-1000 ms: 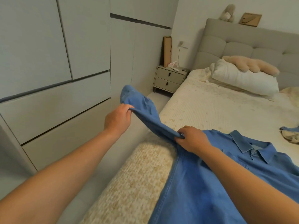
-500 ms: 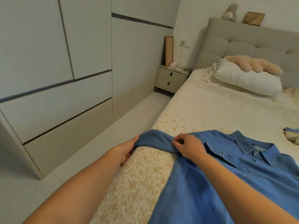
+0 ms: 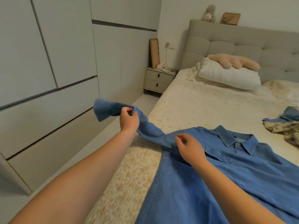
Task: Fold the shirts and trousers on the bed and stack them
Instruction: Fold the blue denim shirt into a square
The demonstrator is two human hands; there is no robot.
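Note:
A blue denim shirt [image 3: 234, 172] lies front up on the bed [image 3: 202, 110], collar toward the headboard. My left hand [image 3: 129, 120] pinches its left sleeve and holds it stretched out in the air beyond the bed's edge, the cuff hanging past my fingers. My right hand [image 3: 189, 147] hovers with loosely curled fingers over the shirt's shoulder, where the sleeve begins; it holds nothing. More crumpled clothes [image 3: 284, 125], blue and patterned beige, lie at the right edge of the bed.
A white pillow [image 3: 229, 75] with a beige plush toy [image 3: 234, 60] sits by the grey headboard. A nightstand [image 3: 159, 80] stands beside the bed. White wardrobe doors [image 3: 48, 62] line the left wall, with a narrow floor strip between.
Half a second ago the sleeve lay draped over the bed's edge under both hands. My left hand has lifted it out to the left, and my right hand has let go of the shoulder seam.

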